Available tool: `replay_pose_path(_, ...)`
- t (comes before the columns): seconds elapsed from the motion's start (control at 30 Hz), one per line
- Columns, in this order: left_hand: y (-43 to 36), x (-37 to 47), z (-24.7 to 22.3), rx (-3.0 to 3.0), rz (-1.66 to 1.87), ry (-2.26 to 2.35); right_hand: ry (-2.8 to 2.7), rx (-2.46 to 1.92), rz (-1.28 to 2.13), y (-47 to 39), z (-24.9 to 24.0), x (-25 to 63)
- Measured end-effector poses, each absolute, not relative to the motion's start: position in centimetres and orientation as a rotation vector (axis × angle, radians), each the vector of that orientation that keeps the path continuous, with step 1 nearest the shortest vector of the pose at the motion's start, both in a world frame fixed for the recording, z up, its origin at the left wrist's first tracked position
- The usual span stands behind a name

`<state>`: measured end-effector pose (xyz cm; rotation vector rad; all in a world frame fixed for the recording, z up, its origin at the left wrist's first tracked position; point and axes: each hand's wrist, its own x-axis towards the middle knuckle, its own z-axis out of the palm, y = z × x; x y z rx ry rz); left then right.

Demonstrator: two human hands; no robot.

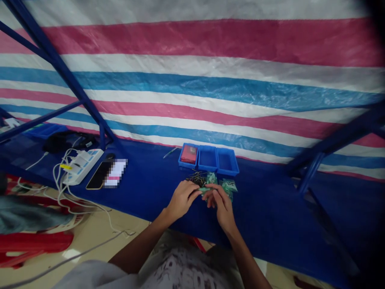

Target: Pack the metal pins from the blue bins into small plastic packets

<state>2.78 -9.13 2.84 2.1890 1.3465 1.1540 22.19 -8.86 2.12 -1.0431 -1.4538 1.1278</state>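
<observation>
My left hand [181, 200] and my right hand [221, 202] meet over the blue table, with a small green bag [205, 189] between their fingertips. Both hands have their fingers closed on it. Just beyond my left hand lies a pile of dark, thin metal pieces [197, 177]. More small green bags [229, 185] lie beyond and beside my right hand. Behind them stand three joined blue trays [207, 158]; the left one holds red packets [189, 154], and nothing shows in the other two.
A white power strip [84, 166] with tangled cables, a phone [100, 174] and a pixelated item [116, 173] are at the left. A thin pen-like object [170, 152] lies left of the trays. Blue frame bars [64, 74] rise on both sides. A person's leg [30, 214] shows at the left edge.
</observation>
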Motion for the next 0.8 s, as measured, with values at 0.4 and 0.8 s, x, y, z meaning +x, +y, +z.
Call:
replay_pose_path(0.4, -11.7, 4.0, 1.4, 1.589, 1.117, 1.272, -1.767, -1.162, 0.77, -11.4, 0.3, 23.6)
replay_pose_path(0.8, -12.3, 4.4, 2.5, 2.045, 1.116, 1.274, -1.237, -1.13, 1.262, -11.5, 0.8, 23.9)
